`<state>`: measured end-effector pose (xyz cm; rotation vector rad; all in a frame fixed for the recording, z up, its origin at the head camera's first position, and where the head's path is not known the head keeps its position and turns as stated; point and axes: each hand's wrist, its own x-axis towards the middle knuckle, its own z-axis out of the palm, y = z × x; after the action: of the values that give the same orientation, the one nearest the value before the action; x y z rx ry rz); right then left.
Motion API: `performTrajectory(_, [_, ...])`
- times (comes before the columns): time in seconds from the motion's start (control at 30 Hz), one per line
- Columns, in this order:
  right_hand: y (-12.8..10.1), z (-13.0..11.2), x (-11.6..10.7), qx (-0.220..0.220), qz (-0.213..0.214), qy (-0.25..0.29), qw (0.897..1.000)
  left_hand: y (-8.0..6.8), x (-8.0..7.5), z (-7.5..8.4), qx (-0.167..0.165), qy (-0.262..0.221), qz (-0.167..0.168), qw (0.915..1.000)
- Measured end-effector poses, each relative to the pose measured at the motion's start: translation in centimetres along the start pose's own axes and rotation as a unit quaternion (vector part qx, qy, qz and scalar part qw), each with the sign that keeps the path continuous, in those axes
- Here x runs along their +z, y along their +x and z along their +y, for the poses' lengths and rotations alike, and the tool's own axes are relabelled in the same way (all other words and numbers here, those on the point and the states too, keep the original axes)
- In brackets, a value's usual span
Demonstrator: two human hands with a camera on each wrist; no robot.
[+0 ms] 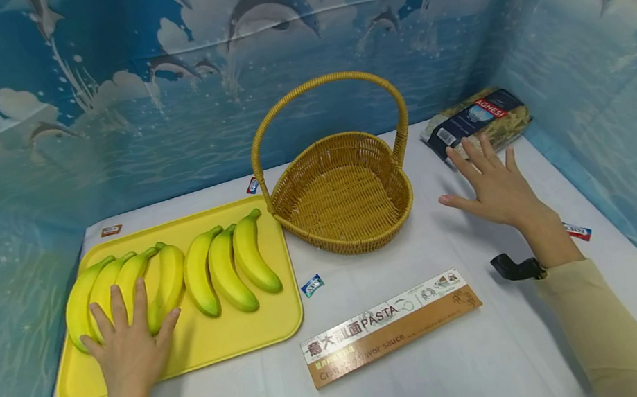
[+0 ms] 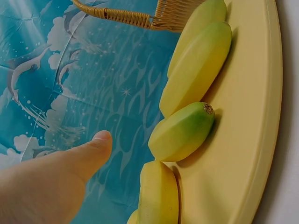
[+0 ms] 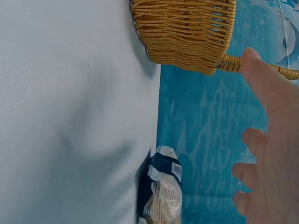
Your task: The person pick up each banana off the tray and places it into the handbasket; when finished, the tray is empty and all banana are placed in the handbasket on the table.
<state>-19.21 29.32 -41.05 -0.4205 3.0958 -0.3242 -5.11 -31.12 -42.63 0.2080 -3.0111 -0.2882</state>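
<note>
Dolphin-print walls box in a white counter (image 1: 424,377). Lower left, left hand (image 1: 128,346) lies flat, fingers spread, on the bananas (image 1: 168,280) in the yellow tray (image 1: 263,320). Mid-right, right hand (image 1: 496,186) hovers, fingers wide, near the pasta bag (image 1: 476,119). Basket (image 1: 344,198) at centre holds nothing, so nothing's packed yet, I'd say.

The right hand (image 3: 268,154) hangs with loosely spread fingers (image 3: 254,70) above the white surface (image 3: 70,116). A wicker basket (image 3: 187,32) stands near it, and a dark pasta bag (image 3: 161,191) lies apart from the basket.
</note>
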Motion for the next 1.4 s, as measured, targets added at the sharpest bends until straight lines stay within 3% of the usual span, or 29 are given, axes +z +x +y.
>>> performTrajectory(0.17, [0.3, 0.1, 0.2, -0.004, 0.021, 0.014, 1.0, 0.1, 0.0, 0.1, -0.001, -0.003, 0.0, 1.0])
performTrajectory(0.3, [1.2, -0.4, 0.4, -0.018, 0.065, 0.082, 0.994, 0.1, 0.1, 0.2, -0.003, -0.015, -0.003, 0.9999])
performTrajectory(0.43, [3.1, -1.7, 0.7, -0.025, 0.083, 0.173, 0.981, 0.2, 0.3, 0.5, 0.003, -0.034, 0.007, 0.9994])
performTrajectory(0.6, [5.8, -3.4, 1.8, -0.039, 0.103, 0.239, 0.965, 0.1, 0.7, 1.0, 0.018, -0.065, 0.047, 0.9966])
performTrajectory(0.83, [7.9, -5.3, 3.2, -0.01, 0.137, 0.343, 0.929, 0.2, 1.3, 2.2, 0.057, -0.116, 0.112, 0.9853])
performTrajectory(0.97, [8.5, -6.3, 4.0, 0.007, 0.164, 0.364, 0.917, 0.1, 1.5, 2.5, 0.065, -0.132, 0.131, 0.9804])
performTrajectory(1.23, [8.4, -7.2, 4.9, 0.019, 0.219, 0.355, 0.909, 0.5, 2.1, 3.0, 0.081, -0.156, 0.158, 0.9718])
performTrajectory(1.4, [8.3, -7.1, 4.9, 0.024, 0.228, 0.348, 0.909, 0.7, 1.7, 3.9, 0.102, -0.179, 0.151, 0.9668])
